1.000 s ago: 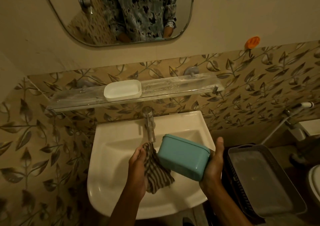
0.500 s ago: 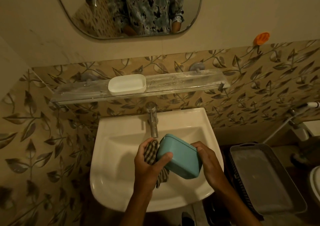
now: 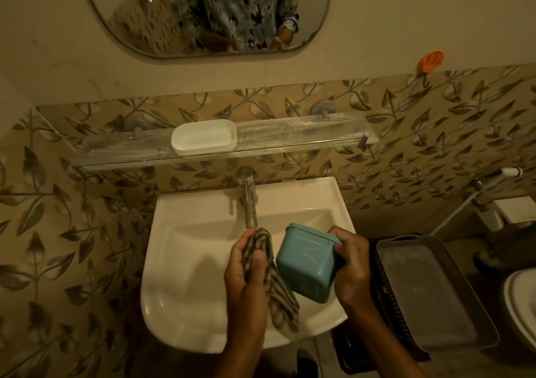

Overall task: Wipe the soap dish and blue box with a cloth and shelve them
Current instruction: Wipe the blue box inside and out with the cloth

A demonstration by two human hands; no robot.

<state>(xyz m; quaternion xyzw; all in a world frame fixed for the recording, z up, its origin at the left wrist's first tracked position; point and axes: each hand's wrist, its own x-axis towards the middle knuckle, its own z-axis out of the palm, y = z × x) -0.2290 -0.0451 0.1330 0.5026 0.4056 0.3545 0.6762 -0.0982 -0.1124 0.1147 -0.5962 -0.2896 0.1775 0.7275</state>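
One shelved: soap dish (image 3: 204,137) | blue box (image 3: 304,264) newly turned in gripping right hand (image 3: 351,261) | left hand (image 3: 246,279) clutching cloth (image 3: 278,293), off box | wiping likely unfinished

Counting now: 2 bare hands, 1 left hand (image 3: 246,273) and 1 right hand (image 3: 352,267). 1 grey-and-white striped cloth (image 3: 278,293), 1 blue plastic box (image 3: 304,264), 1 white oval plastic soap dish (image 3: 203,137), 1 clear glass shelf (image 3: 304,137), 1 white ceramic basin (image 3: 185,261), 1 chrome tap (image 3: 249,203), 1 rounded wall mirror (image 3: 145,15), 1 orange plastic hook (image 3: 430,61), 1 grey plastic basket (image 3: 420,290).
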